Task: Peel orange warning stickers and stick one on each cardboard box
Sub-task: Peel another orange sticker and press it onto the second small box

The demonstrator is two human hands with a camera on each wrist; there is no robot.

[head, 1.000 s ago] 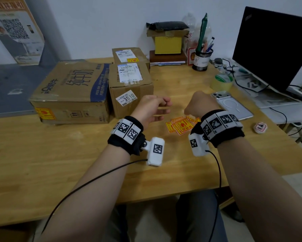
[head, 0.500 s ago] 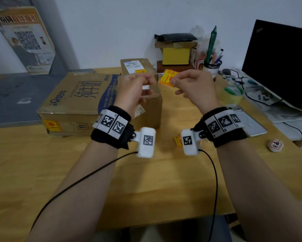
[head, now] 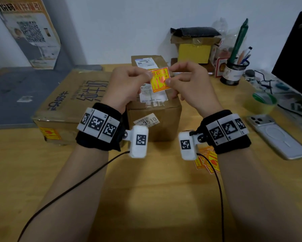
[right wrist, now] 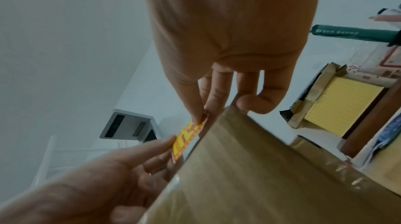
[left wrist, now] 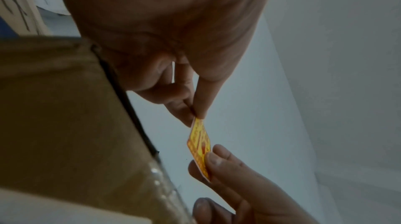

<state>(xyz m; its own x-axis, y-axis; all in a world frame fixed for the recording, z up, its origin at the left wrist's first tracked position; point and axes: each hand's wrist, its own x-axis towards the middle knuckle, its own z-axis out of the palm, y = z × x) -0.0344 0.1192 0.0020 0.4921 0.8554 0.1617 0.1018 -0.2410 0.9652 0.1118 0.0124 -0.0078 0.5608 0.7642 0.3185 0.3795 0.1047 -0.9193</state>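
Both hands are pinching one orange warning sticker: left hand gripping its left edge, right hand its right, above the small cardboard box.

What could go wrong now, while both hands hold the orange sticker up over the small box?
1. The left hand and right hand pinch the sticker only at opposite edges; once peeled, it might curl and stick to itself or a finger.
2. The middle box already has shipping labels on top, so the sticker could cover one.
3. The spare stickers lie under the right wrist, whose cable might sweep them away.
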